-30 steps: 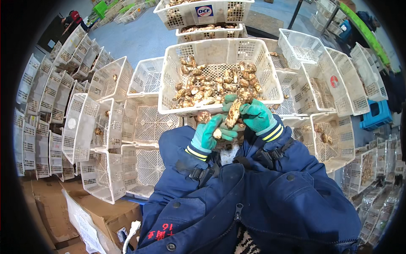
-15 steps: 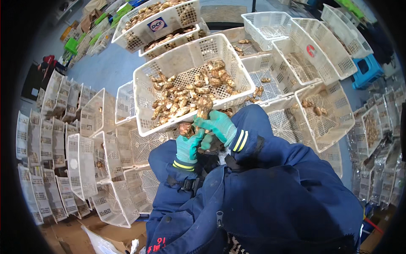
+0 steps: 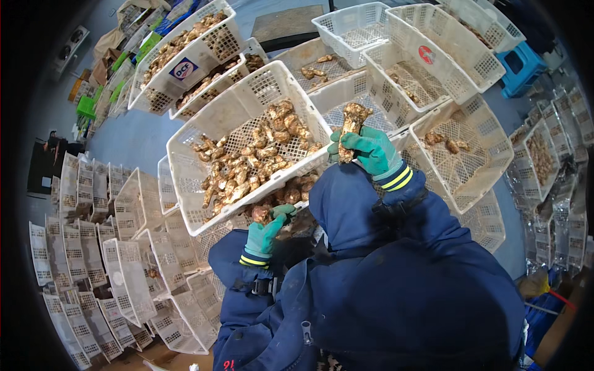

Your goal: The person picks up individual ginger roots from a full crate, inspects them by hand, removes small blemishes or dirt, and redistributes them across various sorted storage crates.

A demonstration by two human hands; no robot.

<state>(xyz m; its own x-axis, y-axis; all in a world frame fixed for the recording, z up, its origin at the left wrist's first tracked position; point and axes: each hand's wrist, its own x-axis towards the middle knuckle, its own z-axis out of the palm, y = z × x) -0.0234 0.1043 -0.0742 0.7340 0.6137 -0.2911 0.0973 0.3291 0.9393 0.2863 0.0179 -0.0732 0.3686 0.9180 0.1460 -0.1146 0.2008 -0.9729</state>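
Observation:
My right hand (image 3: 375,152), in a green knit glove, is closed around the stem of a large brown-and-cream matsutake mushroom (image 3: 354,119). It holds the mushroom upright over the right front corner of a big white plastic crate (image 3: 244,93). Lower and to the left, my left hand (image 3: 265,234), gloved alike, grips a reddish-brown rounded mushroom (image 3: 261,214) just under the crate's near rim. Many smaller mushrooms (image 3: 247,167) lie heaped on the crate's mesh bottom. Below its near wall, more mushrooms (image 3: 292,193) show in part.
To the right, white crates hold a few mushrooms each, such as an open crate (image 3: 489,145). Behind on the left stands a filled crate (image 3: 213,52). Stacked crates (image 3: 127,278) line the left side. A blue stool (image 3: 523,68) stands at the far right.
My right hand has moved rightward and away from my left, carrying the large mushroom from the crate's near rim to its right corner. The left still grips its mushroom. The view has shifted.

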